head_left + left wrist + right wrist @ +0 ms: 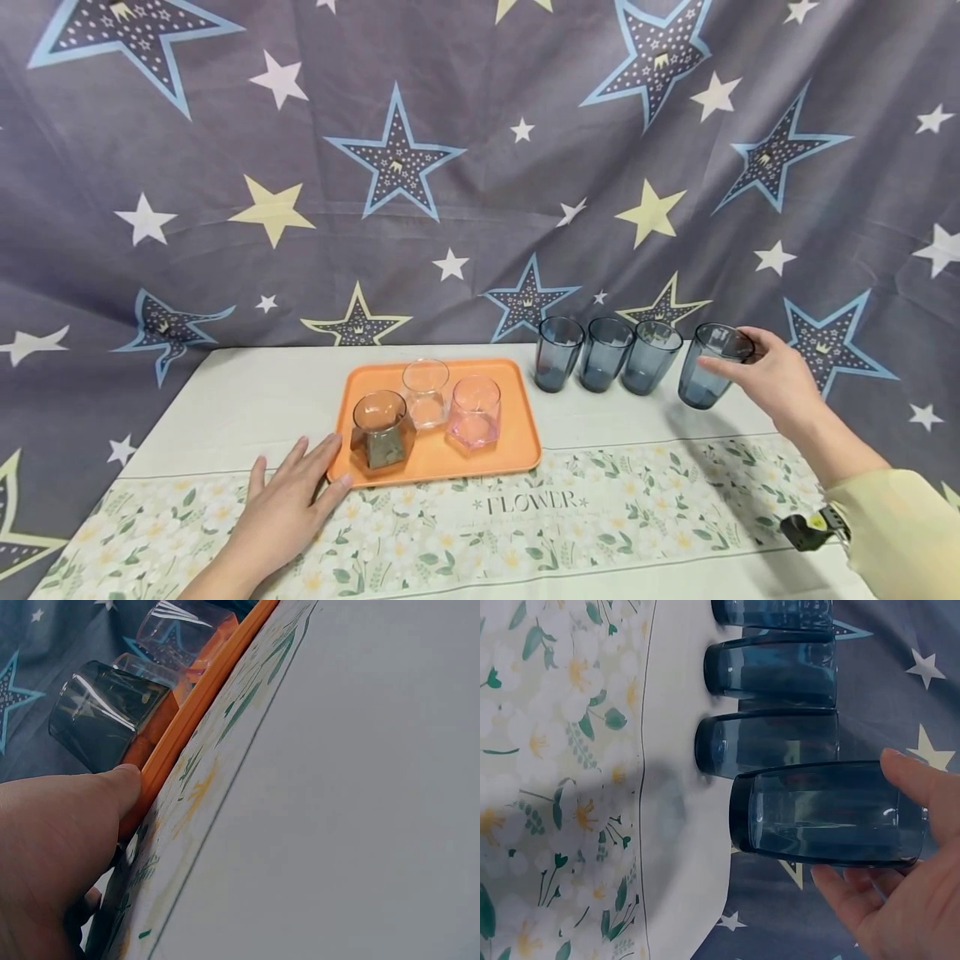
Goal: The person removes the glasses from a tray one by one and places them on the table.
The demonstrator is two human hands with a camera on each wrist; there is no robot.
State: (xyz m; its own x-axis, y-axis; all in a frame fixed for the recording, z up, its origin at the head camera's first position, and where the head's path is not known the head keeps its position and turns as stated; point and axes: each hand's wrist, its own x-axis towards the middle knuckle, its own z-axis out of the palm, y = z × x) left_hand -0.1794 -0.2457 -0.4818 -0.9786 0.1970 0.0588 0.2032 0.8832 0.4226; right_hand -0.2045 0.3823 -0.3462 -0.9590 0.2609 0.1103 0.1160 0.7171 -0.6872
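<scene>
My right hand point(782, 375) grips a blue glass tumbler point(705, 387) near its rim, thumb on one side and fingers on the other. In the right wrist view that tumbler point(825, 814) is held off the table, its thick base facing the tablecloth. Three matching tumblers point(596, 358) stand in a row just left of it. My left hand point(288, 504) rests at the near left corner of an orange tray point(427, 472), its fingers spread and the thumb point(124, 784) touching the rim. On the tray stand a smoky grey glass point(384, 437), a clear glass point(426, 400) and a pink glass point(475, 417).
A white table point(247, 400) carries a floral runner point(600, 517) with the word FLOWER along its front. Behind the table hangs a dark grey curtain point(480, 208) printed with stars, close to the row of tumblers.
</scene>
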